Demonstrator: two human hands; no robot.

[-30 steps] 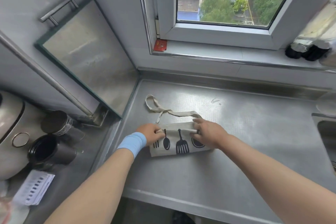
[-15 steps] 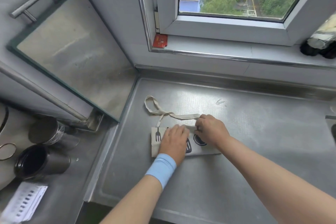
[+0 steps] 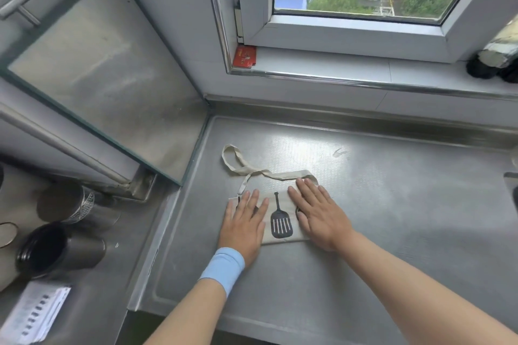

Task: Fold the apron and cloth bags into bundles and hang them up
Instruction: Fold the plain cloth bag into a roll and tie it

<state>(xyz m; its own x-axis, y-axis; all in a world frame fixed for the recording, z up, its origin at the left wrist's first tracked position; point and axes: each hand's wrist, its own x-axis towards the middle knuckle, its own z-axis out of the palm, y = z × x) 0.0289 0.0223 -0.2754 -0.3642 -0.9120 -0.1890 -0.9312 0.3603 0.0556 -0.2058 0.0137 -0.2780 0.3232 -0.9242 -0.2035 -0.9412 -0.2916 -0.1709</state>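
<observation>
Left hand (image 3: 244, 230) and right hand (image 3: 319, 216) press flat-palmed on the cloth bag (image 3: 280, 206); dark cups (image 3: 60, 251), perhaps metal, lie leftward.

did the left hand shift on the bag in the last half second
Yes. The left hand slid left, toward the counter's left rim; the spatula print it covered now shows beside it.
</observation>
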